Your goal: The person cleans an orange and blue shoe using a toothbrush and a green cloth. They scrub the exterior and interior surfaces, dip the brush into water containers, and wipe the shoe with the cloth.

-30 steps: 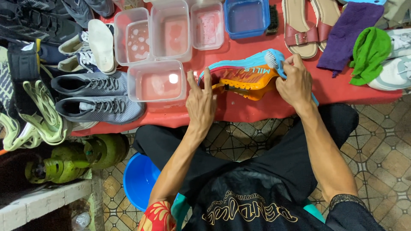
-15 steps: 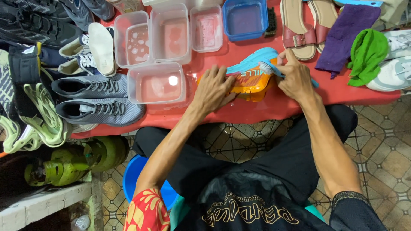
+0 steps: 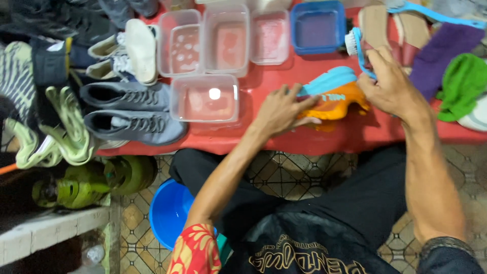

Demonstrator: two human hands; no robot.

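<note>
An orange shoe with a light blue sole [image 3: 335,94] lies on its side on the red table [image 3: 304,137]. My left hand [image 3: 284,109] presses down on its heel end and holds it still. My right hand [image 3: 390,86] grips a light blue brush [image 3: 355,45] by the handle, bristle head lifted above the shoe, near the blue tub [image 3: 317,25]. The frame is blurred by motion.
Several clear plastic tubs [image 3: 205,99] of water stand left of the shoe. Grey sneakers [image 3: 134,127] and other shoes crowd the left end. Sandals, a purple cloth [image 3: 441,50] and a green cloth [image 3: 461,83] lie right. A blue basin [image 3: 170,213] sits on the tiled floor.
The brush has lifted off the shoe's sole and swung up toward the blue tub. My left hand stays on the shoe. The view has shifted left.
</note>
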